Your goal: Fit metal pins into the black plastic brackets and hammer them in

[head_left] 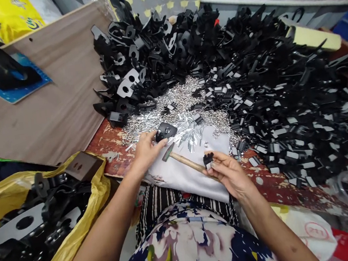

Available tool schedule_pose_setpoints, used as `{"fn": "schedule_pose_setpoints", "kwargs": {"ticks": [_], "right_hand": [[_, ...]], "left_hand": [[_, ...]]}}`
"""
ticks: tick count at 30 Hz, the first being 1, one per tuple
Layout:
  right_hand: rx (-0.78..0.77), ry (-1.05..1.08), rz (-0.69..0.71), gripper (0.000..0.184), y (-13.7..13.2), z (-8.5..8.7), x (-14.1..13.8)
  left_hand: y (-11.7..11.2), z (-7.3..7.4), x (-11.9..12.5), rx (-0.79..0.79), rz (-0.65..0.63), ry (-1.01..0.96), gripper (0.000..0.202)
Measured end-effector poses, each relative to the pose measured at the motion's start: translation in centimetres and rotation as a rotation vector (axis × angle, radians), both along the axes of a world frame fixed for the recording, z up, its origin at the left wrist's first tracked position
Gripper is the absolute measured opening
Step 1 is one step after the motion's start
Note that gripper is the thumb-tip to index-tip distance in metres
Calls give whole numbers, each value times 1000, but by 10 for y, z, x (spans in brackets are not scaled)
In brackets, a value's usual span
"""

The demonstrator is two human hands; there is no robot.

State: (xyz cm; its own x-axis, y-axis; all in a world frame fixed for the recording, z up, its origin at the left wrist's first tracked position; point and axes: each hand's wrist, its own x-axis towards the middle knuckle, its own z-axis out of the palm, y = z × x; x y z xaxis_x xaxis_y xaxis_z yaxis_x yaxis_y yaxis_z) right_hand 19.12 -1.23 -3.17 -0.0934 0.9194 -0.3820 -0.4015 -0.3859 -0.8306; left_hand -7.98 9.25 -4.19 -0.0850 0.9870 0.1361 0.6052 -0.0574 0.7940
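My left hand (146, 149) pinches a flat black plastic part with a hole (165, 131) at the near edge of a heap of small silver metal pins (187, 107). My right hand (228, 172) is closed round the wooden handle of a small hammer (180, 159) and also pinches a small black clip (208, 159) between thumb and fingers. The hammer's head lies on a white cloth (187, 175) between the two hands.
Large piles of black plastic parts (283, 91) cover the red table behind and to the right. A yellow bag (58, 246) with more black parts sits at the left. A wooden board (49, 95) leans at the back left. A yellow sponge block (315, 37) lies far right.
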Motion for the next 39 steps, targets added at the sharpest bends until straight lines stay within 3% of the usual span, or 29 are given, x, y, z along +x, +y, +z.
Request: {"fn": "schedule_pose_setpoints", "kwargs": {"ticks": [2,4,8,10,13,15,17,21,25,29,32,34,37,39], "right_hand": [[-14,-18,-31,39,-3,-4,3],[77,-130,-129,33,-2,-9,10],[499,-729,-425,12,4,-6,28],[725,-1019,-442,9,6,1,27],[930,-1143,-308,19,6,11,7],[949,-1118,-249,23,4,13,-9],[932,-1103,-242,24,2,11,-21],[961,-1113,-235,26,0,6,-25],[1017,-1039,-135,33,-7,6,-23],[764,-719,89,28,-19,6,-25],[639,-538,305,36,-12,6,-17],[684,-695,344,36,6,4,-4],[786,-1125,184,35,43,-6,20],[834,-1259,173,36,62,-17,31]], "left_hand": [[8,-3,5,14,-35,-12,17],[6,3,8,60,-14,-46,18],[-25,26,15,96,-67,-92,14],[-49,31,28,-29,-209,-213,15],[-82,27,58,-406,-381,-711,17],[-94,22,75,-498,-390,-938,19],[-98,20,84,-505,-400,-1033,20],[-96,25,82,-501,-428,-1069,21],[-95,26,78,-538,-414,-1096,22],[-92,22,71,-537,-404,-1019,25],[-87,21,59,-465,-400,-848,22],[-85,22,49,-424,-384,-776,18],[-84,21,37,-397,-308,-750,15],[-84,21,35,-402,-276,-735,15]]}}
